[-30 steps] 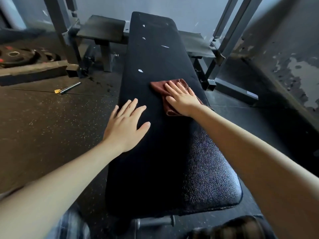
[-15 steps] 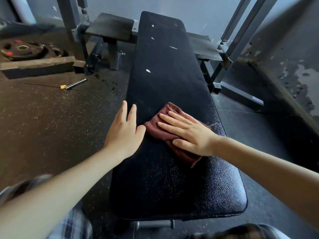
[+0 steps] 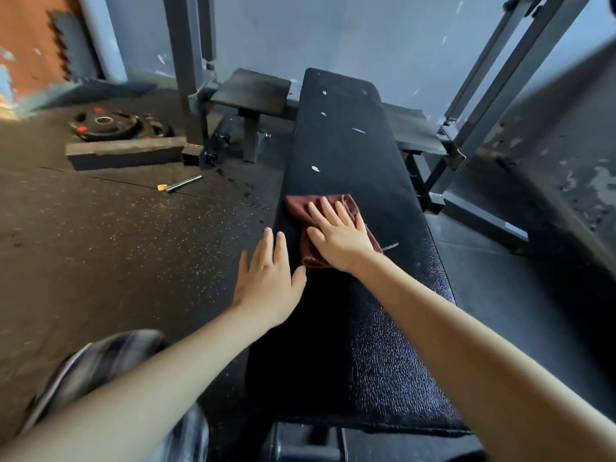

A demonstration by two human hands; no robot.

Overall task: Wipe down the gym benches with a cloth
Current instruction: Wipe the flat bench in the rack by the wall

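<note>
Bench pad (image 3: 350,145): long axis runs straight away from the person. Maroon cloth (image 3: 298,208) lies mid-length, toward the pad's left edge, pinned under the right hand (image 3: 340,236), fingers straight, palm flat. Left hand (image 3: 266,281), fingers straight, holds nothing; it sits at the left edge, just short of the cloth. Far half with white flecks (image 3: 315,168) lies ahead, probably next.

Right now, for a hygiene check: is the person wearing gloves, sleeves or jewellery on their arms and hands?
No. The left hand and right hand are bare: no gloves, rings or watch show. The left forearm and right forearm are uncovered as far as the frame shows; no sleeves.
</note>
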